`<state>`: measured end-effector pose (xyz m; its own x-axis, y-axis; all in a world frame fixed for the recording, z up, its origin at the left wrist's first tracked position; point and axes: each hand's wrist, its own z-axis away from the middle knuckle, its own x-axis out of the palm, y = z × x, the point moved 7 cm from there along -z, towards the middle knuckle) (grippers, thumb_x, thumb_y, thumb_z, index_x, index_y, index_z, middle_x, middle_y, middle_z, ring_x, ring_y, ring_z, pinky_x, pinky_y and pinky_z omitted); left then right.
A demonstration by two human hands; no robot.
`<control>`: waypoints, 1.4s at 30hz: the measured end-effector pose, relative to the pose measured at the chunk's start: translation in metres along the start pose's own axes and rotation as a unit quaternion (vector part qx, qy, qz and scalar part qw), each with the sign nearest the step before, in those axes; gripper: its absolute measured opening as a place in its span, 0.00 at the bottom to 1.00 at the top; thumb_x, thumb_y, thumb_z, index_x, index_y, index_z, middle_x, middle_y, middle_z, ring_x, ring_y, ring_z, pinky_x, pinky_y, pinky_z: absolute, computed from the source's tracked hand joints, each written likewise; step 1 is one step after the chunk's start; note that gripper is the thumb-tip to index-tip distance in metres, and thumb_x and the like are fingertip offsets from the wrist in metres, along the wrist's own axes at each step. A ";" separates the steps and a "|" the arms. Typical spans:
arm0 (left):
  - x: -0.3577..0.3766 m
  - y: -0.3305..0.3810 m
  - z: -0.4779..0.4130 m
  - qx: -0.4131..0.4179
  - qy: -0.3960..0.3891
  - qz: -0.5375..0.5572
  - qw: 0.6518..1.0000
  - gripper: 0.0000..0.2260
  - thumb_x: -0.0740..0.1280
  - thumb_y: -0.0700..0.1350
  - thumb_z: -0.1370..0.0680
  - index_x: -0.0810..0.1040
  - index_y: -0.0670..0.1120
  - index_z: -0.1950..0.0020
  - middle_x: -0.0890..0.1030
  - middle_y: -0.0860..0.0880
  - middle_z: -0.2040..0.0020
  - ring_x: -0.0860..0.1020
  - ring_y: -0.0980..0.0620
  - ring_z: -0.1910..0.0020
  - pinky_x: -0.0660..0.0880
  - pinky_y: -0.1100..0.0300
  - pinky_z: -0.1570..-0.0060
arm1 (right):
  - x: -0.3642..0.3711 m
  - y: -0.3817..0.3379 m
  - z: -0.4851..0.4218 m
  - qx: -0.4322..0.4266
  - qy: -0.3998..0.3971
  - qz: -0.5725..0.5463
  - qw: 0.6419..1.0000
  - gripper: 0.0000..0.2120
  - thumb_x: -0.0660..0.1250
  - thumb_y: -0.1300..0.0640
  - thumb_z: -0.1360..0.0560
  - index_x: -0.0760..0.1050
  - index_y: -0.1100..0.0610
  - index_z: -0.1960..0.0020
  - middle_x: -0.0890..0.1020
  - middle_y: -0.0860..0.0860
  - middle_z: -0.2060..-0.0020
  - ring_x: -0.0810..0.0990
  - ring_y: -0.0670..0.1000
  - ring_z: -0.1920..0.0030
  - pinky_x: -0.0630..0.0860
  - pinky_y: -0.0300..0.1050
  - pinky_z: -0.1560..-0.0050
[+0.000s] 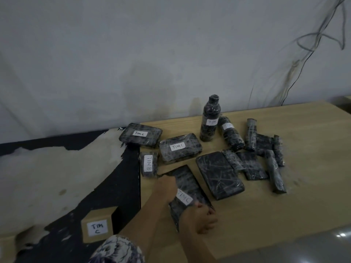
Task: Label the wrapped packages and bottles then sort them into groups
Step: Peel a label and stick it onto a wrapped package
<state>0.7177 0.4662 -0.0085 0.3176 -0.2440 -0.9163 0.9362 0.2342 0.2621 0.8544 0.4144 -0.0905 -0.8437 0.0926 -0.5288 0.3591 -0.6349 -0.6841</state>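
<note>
Surface: light wood table (266,215), set against a stained grey-white wall (133,54). Loose cables (313,44) are seen hanging at upper R. To the L of the table, patchy black-and-pale floor (57,168); a cardboard box (96,229) marked "TIM C" is seen there, near the table's L edge.

On table, all items wrapped in black film:
- long flat package (185,177), label "TIMC", near front-L of table, lying at a slant.
- two blocky packages (140,135) labelled "TIM C" at back-L, side by side.
- small package (149,164) labelled "TIMB", just beside them, at table's L edge.
- standing bottle (209,120), label "TIM", upright at back; lying bottle (230,136) just R of it, label blurred.
- big bare package (219,175) mid-table, no label showing.
- pile of small bare pieces (266,154) at R, some overlapping.

Grip: long flat package is held at both ends. Left hand (167,185) is curled over its far L edge; right hand (201,219) is wrapped round its near end, fingers closed onto the film. Whether pkg is lifted or resting on the table can't be told. A patterned sleeve (117,249) is seen at bottom edge.
</note>
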 end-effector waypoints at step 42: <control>0.030 -0.094 0.038 -0.164 0.182 0.267 0.932 0.07 0.62 0.43 0.20 0.71 0.40 0.54 0.73 0.42 0.50 0.71 0.49 0.56 0.70 0.58 0.55 | -0.005 -0.054 0.007 -0.214 0.090 0.087 0.969 0.15 0.65 0.65 0.29 0.71 0.66 0.43 0.69 0.63 0.43 0.69 0.62 0.47 0.66 0.50 0.47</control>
<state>0.6450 0.4015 -0.0490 0.5969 0.3120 -0.7392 0.5442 0.5195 0.6587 0.8363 0.4424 -0.0477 -0.6860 0.1694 -0.7076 0.6546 -0.2809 -0.7019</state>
